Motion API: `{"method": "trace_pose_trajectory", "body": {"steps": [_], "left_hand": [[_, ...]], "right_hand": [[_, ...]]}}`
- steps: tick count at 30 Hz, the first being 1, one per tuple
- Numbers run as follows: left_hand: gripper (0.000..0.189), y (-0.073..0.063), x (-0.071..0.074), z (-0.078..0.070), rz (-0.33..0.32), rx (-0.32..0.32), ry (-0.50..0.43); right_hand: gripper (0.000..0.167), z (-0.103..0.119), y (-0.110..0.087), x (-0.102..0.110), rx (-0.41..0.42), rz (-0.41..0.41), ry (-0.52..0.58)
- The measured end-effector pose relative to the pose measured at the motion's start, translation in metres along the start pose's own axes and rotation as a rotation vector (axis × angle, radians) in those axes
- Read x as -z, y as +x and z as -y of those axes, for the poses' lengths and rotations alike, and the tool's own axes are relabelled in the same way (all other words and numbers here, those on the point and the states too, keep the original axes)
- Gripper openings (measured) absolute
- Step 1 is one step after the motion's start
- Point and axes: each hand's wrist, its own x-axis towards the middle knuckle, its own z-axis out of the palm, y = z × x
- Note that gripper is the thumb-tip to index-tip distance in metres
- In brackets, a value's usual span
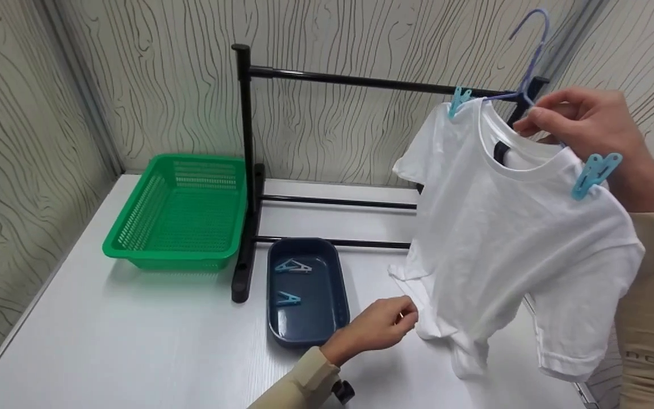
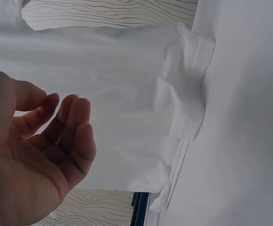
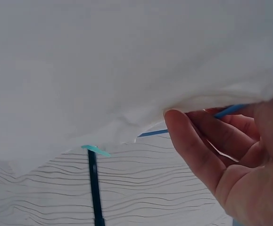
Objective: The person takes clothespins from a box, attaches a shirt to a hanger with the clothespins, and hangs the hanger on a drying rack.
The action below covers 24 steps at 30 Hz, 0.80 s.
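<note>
A white T-shirt [image 1: 486,227] hangs on a blue-purple hanger [image 1: 532,69], its hook rising freely above the rack's bar. Light-blue clothespins sit on both shoulders, one [image 1: 458,103] at the left and one [image 1: 595,175] at the right. My right hand [image 1: 596,122] pinches the hanger at the collar; in the right wrist view the blue hanger [image 3: 153,133] passes behind the fingertips. Low beside the shirt's hem, my left hand [image 1: 381,324] holds nothing. In the left wrist view that hand [image 2: 46,146] has loosely bent fingers, apart from the cloth.
A black clothes rack [image 1: 355,79] stands on the white table [image 1: 162,341], partly behind the shirt. Left of it is a green basket [image 1: 174,258]. A dark blue tray [image 1: 310,329] in front holds several clothespins [image 1: 288,299]. Patterned walls [image 1: 179,34] enclose the table.
</note>
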Motion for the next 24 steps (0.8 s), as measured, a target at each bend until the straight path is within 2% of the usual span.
{"method": "trace_pose_trajectory", "body": {"steps": [7, 12, 18, 24], "left_hand": [[0.018, 0.018, 0.013, -0.014, -0.027, -0.080, -0.023], [0.018, 0.034, 0.026, -0.028, -0.050, -0.097, -0.058], [0.019, 0.050, 0.042, -0.041, -0.092, -0.141, -0.063], [0.023, 0.061, 0.055, -0.042, -0.118, -0.155, -0.048]], "right_hand": [[0.019, -0.016, 0.024, -0.041, 0.036, 0.015, -0.061], [0.023, -0.025, 0.042, -0.068, 0.031, 0.028, -0.071], [0.024, -0.036, 0.058, -0.085, 0.001, 0.041, -0.034], [0.025, -0.046, 0.071, -0.105, -0.004, 0.018, -0.008]]}}
